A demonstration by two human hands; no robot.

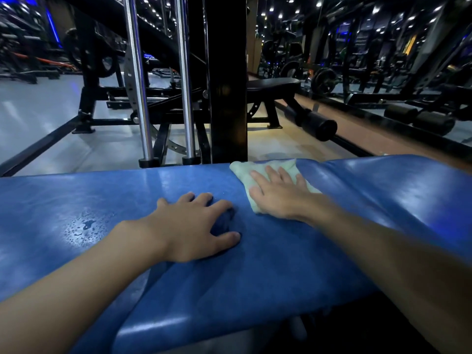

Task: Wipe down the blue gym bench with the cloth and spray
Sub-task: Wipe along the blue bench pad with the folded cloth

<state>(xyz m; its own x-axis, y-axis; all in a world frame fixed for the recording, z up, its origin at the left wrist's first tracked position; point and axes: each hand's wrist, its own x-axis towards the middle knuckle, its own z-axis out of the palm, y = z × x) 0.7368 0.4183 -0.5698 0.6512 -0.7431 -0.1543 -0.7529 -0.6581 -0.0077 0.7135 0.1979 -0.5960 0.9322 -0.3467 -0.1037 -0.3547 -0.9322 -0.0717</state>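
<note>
Right hand (pixel 278 192): lies flat on the cloth, fingers straight and spread, pressing down and gripping nothing.
Left hand (pixel 194 226): fingers apart and a little arched, tips and palm resting on the bare padding just left of the cloth; it holds nothing and looks like a brace.
Cloth (pixel 242 172): pale green and crumpled, pinned under the right hand near the far edge of the padding, with its corners sticking out past the fingers.
Blue worktop (pixel 281 264): the glossy padded gym bench, running left to right across the view, both forearms over it.
Wet patch (pixel 84 226): a cluster of droplets sits on the padding well left of both hands, not wiped.
Spray bottle: not in view.
Step in hand: wiping, judged from the flat press on the cloth.
Next move: probably a leftward sweep of the cloth toward the droplets. That calls for even pressure and for lifting the left hand out of the path.
Beyond: chrome rails (pixel 138 85) and a black post (pixel 227 85) stand just behind the far edge.
</note>
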